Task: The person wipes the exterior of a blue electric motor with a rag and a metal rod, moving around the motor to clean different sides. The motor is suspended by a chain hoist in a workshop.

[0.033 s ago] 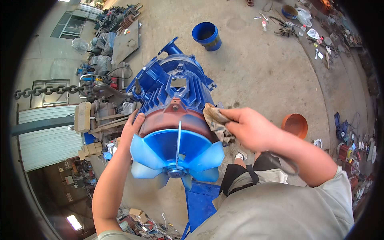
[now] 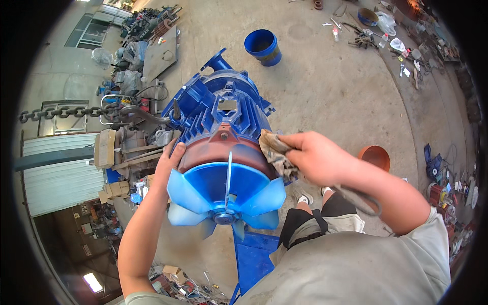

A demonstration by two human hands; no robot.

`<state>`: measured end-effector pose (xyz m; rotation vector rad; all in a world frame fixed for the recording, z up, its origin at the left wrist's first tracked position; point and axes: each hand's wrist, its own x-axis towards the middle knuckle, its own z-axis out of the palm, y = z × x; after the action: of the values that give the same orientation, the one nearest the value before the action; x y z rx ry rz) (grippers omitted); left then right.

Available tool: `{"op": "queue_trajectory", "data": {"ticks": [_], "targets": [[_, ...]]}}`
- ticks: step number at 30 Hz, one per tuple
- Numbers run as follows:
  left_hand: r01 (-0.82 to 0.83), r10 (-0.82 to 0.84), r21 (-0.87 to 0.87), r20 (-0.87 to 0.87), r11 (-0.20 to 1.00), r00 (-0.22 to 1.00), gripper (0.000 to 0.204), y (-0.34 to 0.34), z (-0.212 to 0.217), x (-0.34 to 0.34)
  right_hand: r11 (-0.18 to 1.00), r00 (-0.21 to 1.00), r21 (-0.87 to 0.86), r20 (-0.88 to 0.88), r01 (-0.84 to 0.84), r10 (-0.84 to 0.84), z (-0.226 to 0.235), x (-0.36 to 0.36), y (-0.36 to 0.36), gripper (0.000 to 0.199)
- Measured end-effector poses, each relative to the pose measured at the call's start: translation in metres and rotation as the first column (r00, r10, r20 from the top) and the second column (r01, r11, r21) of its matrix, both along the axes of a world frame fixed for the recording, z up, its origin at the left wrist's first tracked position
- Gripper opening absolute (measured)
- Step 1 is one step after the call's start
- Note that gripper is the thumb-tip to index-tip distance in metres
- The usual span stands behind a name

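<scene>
A blue electric motor (image 2: pixel 195 133) with cooling fins hangs in front of me, its reddish-brown end band (image 2: pixel 218 151) facing my way. From that end sticks out a light-blue fan (image 2: pixel 223 219) with several blades. My left hand (image 2: pixel 170 161) lies against the left side of the brown band, fingers stretched along it and partly hidden by the motor. At the band's right side my right hand (image 2: pixel 317 157) pinches a crumpled, stained rag (image 2: pixel 275 152). The rag touches the motor's edge where fins and band meet.
A hook (image 2: pixel 145 115) on a chain (image 2: pixel 66 113) reaches the motor from the left. Beyond it stands a blue bucket (image 2: pixel 263 47). An orange-brown bowl (image 2: pixel 375 156) lies behind my right forearm. A blue metal piece (image 2: pixel 255 254) is below the fan. Parts and boxes (image 2: pixel 118 189) line the left.
My right hand and forearm have shifted slightly, with the rag still against the motor's right edge. The forearm covers more of the orange-brown bowl. My left hand stays on the band.
</scene>
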<state>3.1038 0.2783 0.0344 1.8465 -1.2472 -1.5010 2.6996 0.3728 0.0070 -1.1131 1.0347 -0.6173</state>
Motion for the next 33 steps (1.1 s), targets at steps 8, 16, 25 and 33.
{"op": "queue_trajectory", "data": {"ticks": [8,16,25,33], "targets": [[0.04,-0.015,-0.128,0.192,0.991,0.981,0.092,0.008,-0.007,-0.022,0.976,0.883,-0.073,-0.444,-0.203,0.15,-0.039,0.026,-0.111,0.034],[-0.001,0.027,-0.134,0.193,0.991,0.981,0.079,0.014,-0.004,-0.024,0.973,0.969,-0.097,-0.156,-0.211,0.194,-0.045,-0.013,-0.074,0.042],[0.048,-0.021,-0.115,0.226,0.992,0.974,0.087,0.013,0.003,-0.023,0.989,0.929,0.025,-0.343,-0.143,0.143,-0.114,0.052,-0.169,0.028],[0.111,-0.068,-0.231,0.188,0.966,0.98,0.084,0.023,0.011,-0.031,0.97,0.955,0.158,-0.204,-0.183,0.213,-0.068,0.018,-0.11,0.051]]}}
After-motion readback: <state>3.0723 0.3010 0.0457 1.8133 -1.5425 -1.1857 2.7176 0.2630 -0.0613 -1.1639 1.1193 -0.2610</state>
